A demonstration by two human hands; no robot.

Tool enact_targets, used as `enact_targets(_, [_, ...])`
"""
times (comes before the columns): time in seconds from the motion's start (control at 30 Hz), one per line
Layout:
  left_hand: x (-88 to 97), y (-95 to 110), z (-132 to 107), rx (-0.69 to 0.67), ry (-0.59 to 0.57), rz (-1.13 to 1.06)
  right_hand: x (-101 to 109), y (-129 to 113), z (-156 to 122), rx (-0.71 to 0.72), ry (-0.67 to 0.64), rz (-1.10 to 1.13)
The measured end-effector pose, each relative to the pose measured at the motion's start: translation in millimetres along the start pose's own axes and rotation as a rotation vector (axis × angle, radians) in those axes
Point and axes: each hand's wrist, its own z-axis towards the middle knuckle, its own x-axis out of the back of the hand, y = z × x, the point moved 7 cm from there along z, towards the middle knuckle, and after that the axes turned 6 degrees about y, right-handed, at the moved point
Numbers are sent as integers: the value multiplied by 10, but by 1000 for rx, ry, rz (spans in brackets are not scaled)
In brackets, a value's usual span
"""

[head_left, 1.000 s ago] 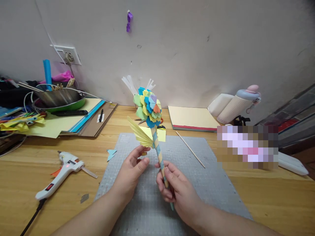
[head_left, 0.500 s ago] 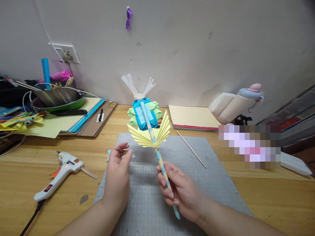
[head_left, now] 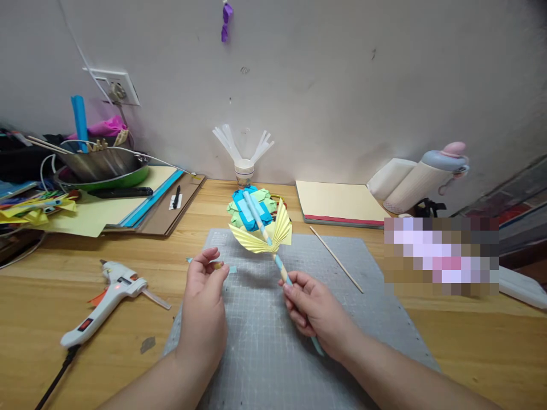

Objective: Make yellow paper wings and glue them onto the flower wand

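Observation:
My right hand (head_left: 314,310) grips the blue and yellow striped stem of a paper flower (head_left: 260,225) over the grey cutting mat (head_left: 342,307). The flower points away from me, showing the blue and green back of its head and two yellow pleated fans at the stem. My left hand (head_left: 205,296) hovers just left of it above the mat, fingers loosely curled and apart, not touching the flower. A small blue paper scrap (head_left: 232,269) lies by its fingertips.
A white glue gun (head_left: 106,296) lies on the wooden table at the left. A thin wooden stick (head_left: 336,259) rests on the mat's right edge. A cup of clear sticks (head_left: 244,168), a stack of paper (head_left: 337,202) and a metal bowl (head_left: 100,165) stand further back.
My left hand let go of the yellow fan and drew back. My right hand turned the flower round and tipped it away, lowering its head toward the table.

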Motion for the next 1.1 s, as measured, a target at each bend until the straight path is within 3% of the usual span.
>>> enact_targets(0.2, [13, -2, 25, 6, 1, -34, 426, -436, 181, 215, 146, -539])
enact_targets(0.33, [39, 79, -22, -39, 8, -44, 590, -631, 179, 415, 130, -863])
enact_targets(0.5, [117, 300, -87, -192, 56, -1, 699, -481, 145, 324, 45, -876])
enact_targets(0.6, [168, 384, 44, -252, 80, 84, 754, -459, 116, 346, 56, -877])
enact_targets(0.67, [101, 383, 209, -294, -32, 308, 815, -478, 111, 364, 94, -891])
enact_targets(0.73, [-92, 283, 333, -409, -306, 759, 880, -510, 113, 389, 138, -901])
enact_targets(0.8, [-157, 194, 437, -539, -365, 1009, 938, -545, 115, 424, 182, -895])
enact_targets(0.97, [-250, -69, 513, -578, -428, 1134, 999, -567, 105, 477, 214, -877])
enact_targets(1.1, [-289, -167, 499, -566, -463, 1180, 974, -576, 73, 488, 201, -933])
